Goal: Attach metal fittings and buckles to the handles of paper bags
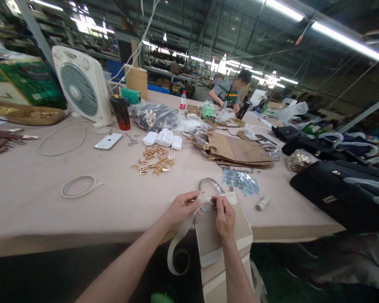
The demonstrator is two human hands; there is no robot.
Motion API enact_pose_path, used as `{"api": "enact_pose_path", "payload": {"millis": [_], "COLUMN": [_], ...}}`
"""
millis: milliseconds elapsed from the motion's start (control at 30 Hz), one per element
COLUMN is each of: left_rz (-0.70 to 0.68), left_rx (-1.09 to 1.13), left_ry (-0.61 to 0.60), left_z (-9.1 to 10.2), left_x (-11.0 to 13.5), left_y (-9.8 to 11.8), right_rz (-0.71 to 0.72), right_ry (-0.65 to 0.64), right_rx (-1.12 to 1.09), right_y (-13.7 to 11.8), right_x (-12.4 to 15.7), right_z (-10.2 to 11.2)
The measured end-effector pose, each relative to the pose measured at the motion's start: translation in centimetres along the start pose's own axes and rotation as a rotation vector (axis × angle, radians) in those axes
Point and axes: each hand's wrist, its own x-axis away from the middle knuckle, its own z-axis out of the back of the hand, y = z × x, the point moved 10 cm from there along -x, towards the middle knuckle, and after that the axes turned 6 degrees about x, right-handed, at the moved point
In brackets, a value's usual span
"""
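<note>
A beige bag hangs over the table's front edge, with a curved handle at its top lying on the table. My left hand pinches a white strip over the top of the bag. From that hand the strip hangs down past the table edge and curls at its lower end. My right hand is closed beside it at the base of the handle, fingertips touching white material. What those fingertips hold is partly hidden.
Small gold-coloured hardware, a phone and a tape roll lie to the left. Grey metal pieces and brown panels lie ahead. Black bags stand right, a fan back left. A co-worker is across the table.
</note>
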Motion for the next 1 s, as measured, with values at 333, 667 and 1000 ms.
{"api": "enact_pose_path", "payload": {"millis": [333, 667, 1000], "left_rz": [0.048, 0.135, 0.113], "left_rx": [-0.295, -0.343, -0.489], "left_ry": [-0.179, -0.317, -0.349], "left_z": [-2.2, -2.2, -1.7], "left_x": [0.6, 0.3, 0.0], "left_y": [0.8, 0.3, 0.6], "right_rz": [0.100, 0.160, 0.331], "right_ry": [-0.055, -0.201, -0.345], "right_rx": [-0.026, -0.036, 0.204], "right_y": [-1.1, -1.9, -4.3], "right_x": [0.3, 0.7, 1.2], "right_z": [-0.1, -1.2, -3.0]}}
